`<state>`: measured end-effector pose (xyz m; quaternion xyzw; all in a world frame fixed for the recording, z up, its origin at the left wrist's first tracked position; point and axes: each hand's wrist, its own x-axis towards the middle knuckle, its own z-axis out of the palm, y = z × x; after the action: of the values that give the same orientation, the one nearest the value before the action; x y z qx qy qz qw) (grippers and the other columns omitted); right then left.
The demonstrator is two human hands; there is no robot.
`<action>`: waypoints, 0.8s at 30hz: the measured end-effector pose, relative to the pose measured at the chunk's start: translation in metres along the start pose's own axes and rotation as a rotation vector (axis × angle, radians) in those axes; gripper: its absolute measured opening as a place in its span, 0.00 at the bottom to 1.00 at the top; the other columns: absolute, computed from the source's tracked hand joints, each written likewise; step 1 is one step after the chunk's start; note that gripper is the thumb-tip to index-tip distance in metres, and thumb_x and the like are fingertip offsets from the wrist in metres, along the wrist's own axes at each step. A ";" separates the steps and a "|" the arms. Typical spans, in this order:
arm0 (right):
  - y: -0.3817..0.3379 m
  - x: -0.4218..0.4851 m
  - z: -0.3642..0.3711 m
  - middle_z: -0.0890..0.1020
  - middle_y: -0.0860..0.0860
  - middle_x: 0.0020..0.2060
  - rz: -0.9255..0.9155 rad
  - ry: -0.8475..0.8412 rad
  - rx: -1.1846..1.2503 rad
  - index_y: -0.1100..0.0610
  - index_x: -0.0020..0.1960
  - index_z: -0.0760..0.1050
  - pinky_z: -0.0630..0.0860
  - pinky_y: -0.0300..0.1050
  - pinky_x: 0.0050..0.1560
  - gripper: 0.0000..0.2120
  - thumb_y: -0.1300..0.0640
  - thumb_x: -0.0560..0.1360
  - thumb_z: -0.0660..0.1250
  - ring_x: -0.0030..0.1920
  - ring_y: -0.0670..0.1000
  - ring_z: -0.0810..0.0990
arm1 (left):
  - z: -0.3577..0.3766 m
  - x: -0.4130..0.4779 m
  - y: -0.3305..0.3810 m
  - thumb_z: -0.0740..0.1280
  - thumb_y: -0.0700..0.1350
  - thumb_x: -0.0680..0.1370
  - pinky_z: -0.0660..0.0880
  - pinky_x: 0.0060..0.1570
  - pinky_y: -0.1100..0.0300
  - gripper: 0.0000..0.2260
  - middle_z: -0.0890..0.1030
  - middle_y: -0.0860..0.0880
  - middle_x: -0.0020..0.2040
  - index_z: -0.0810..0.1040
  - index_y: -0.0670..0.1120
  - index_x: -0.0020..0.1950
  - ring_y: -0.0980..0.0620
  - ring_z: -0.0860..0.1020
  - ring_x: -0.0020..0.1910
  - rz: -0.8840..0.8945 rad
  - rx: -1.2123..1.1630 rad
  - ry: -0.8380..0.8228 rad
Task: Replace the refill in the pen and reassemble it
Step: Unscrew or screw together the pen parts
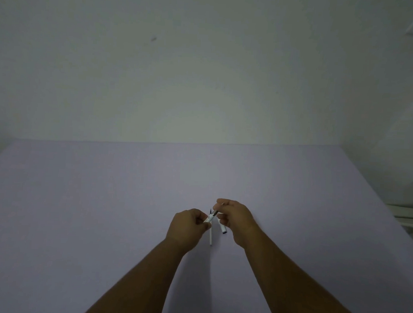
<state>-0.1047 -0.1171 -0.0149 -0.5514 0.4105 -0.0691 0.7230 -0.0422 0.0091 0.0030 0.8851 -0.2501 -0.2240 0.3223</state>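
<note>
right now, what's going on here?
A person holds a pen between both hands above a lilac table. The left hand grips the white barrel end and the right hand pinches the darker metal end, as if twisting it. A thin white stick, maybe a refill, lies on the table under the hands. A short white piece with a dark end lies beside it.

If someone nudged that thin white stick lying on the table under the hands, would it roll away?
Probably. The thin white stick looks round and slim, so it may roll on the flat table. It likely weighs little, and might flex if pinched.
</note>
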 end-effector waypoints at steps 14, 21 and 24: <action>-0.009 -0.003 -0.001 0.83 0.50 0.46 -0.193 0.023 -0.001 0.53 0.61 0.73 0.75 0.42 0.50 0.16 0.66 0.76 0.62 0.48 0.48 0.80 | -0.001 0.004 0.003 0.69 0.43 0.75 0.69 0.31 0.67 0.11 0.80 0.49 0.39 0.77 0.50 0.57 0.57 0.73 0.31 -0.024 -0.169 -0.077; -0.022 0.009 -0.003 0.81 0.46 0.42 -0.220 0.168 0.121 0.52 0.57 0.71 0.74 0.39 0.47 0.14 0.65 0.75 0.65 0.44 0.44 0.78 | 0.001 0.005 -0.004 0.67 0.40 0.75 0.72 0.26 0.64 0.09 0.79 0.50 0.33 0.77 0.51 0.53 0.55 0.71 0.27 -0.080 -0.265 -0.157; -0.022 0.017 -0.011 0.80 0.49 0.42 -0.195 0.290 0.176 0.53 0.54 0.73 0.76 0.45 0.53 0.11 0.63 0.74 0.69 0.41 0.45 0.78 | 0.002 0.006 -0.010 0.66 0.39 0.75 0.71 0.22 0.67 0.09 0.79 0.49 0.35 0.77 0.50 0.53 0.54 0.73 0.30 -0.119 -0.270 -0.172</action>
<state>-0.0931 -0.1429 -0.0058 -0.5076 0.4473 -0.2532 0.6915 -0.0358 0.0112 -0.0068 0.8244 -0.1916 -0.3492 0.4021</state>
